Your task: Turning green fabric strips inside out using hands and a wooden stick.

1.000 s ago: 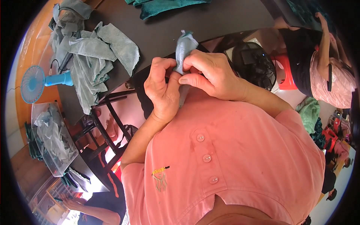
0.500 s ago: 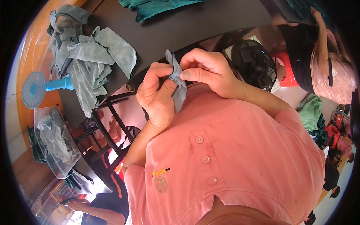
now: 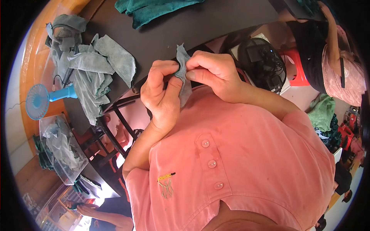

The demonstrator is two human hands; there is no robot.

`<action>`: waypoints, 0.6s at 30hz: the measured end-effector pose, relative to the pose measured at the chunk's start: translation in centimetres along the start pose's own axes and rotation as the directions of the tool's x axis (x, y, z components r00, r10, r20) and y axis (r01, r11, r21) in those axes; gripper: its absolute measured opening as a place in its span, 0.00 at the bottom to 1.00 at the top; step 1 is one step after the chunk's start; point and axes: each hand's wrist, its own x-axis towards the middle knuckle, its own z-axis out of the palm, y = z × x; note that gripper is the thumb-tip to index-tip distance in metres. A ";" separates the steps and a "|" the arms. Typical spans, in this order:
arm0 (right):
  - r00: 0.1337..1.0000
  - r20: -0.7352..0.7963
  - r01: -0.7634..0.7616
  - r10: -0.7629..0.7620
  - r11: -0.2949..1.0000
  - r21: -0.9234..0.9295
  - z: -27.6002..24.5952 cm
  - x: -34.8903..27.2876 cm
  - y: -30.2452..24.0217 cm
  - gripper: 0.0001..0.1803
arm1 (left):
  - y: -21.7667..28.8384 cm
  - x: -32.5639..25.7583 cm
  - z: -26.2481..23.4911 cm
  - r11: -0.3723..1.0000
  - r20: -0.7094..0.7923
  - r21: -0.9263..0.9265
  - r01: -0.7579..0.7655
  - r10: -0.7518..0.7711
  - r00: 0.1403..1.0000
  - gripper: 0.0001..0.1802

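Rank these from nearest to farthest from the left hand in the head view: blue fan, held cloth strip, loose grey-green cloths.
1. Held cloth strip: pinched in the left hand.
2. Loose grey-green cloths: on the table, left of that hand.
3. Blue fan: farther left, beyond the cloths.

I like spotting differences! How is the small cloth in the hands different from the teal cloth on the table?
The small cloth is mostly pale grey-green; the teal cloth is darker. The small cloth is pinched by the left hand and right hand; the teal cloth lies on the table. The small cloth looks narrower than the teal cloth. Both are fabric.
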 end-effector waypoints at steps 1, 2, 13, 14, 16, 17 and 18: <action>1.000 -0.004 0.003 -0.003 1.000 0.000 -0.1 0.2 0.0 0.02 | 0.1 0.1 0.1 1.000 0.003 -0.001 -0.005 0.005 1.000 0.14; 0.999 -0.028 0.022 -0.023 0.999 -0.029 -0.3 0.5 -0.1 0.02 | 0.2 0.2 0.1 1.000 0.006 0.000 -0.008 0.008 1.000 0.14; 0.948 0.016 0.317 -0.318 0.940 -0.123 -1.3 1.5 0.5 0.04 | 1.4 1.9 0.3 0.953 0.112 -0.119 0.279 -0.266 0.958 0.11; 0.944 0.025 0.328 -0.328 0.934 -0.141 -1.4 1.5 0.3 0.04 | 1.1 1.9 0.2 0.989 0.114 -0.043 0.143 -0.137 0.984 0.11; 0.940 0.031 0.341 -0.341 0.926 -0.161 -1.3 1.6 0.2 0.05 | 0.9 2.1 0.6 0.999 0.117 0.028 0.038 -0.041 0.992 0.12; 0.940 0.007 0.338 -0.340 0.931 -0.136 -1.2 1.6 0.4 0.04 | 0.7 2.1 0.7 0.993 0.126 0.098 -0.066 0.053 0.991 0.13; 0.940 -0.018 0.337 -0.340 0.935 -0.108 -1.1 1.7 0.4 0.02 | 0.5 1.9 0.5 0.993 0.128 0.099 -0.068 0.055 0.990 0.13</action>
